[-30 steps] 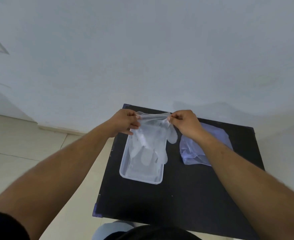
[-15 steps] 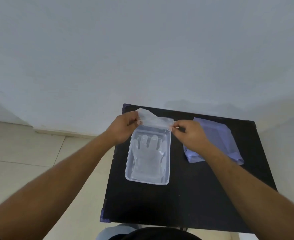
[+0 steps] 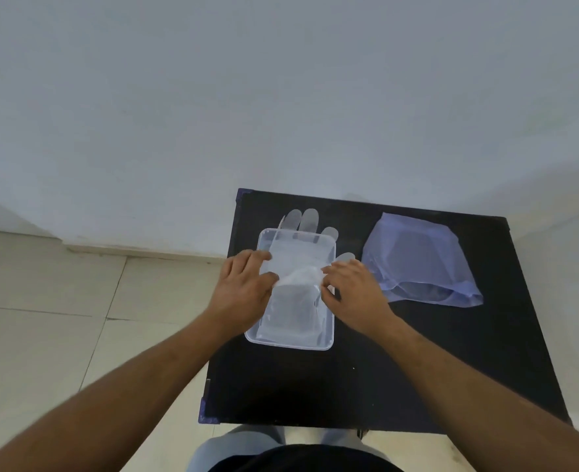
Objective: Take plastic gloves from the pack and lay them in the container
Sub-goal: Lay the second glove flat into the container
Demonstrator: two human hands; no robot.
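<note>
The glove [image 3: 300, 247] is thin, filmy plastic, cloudy and see-through, crumpled to a whiter bunch at its middle. The container [image 3: 329, 332] is clear, smooth hard plastic with a faint sheen along the rim. The pack [image 3: 417, 260] is soft bluish translucent plastic film, wrinkled and slightly glossy. The table [image 3: 417, 369] is matt black. The floor [image 3: 59, 318] is pale, smooth tile; the wall [image 3: 281, 97] looks matt and painted.

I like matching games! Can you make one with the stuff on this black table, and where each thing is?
Things:
1. glove
2. container
3. pack
4. left hand

Places:
A. on the table's right side
B. at the container's left edge
C. under the glove, on the table's left part
D. draped over the container, fingertips sticking out past its far rim

Pairs: 1-D, 2-C, 3-A, 4-B
</note>
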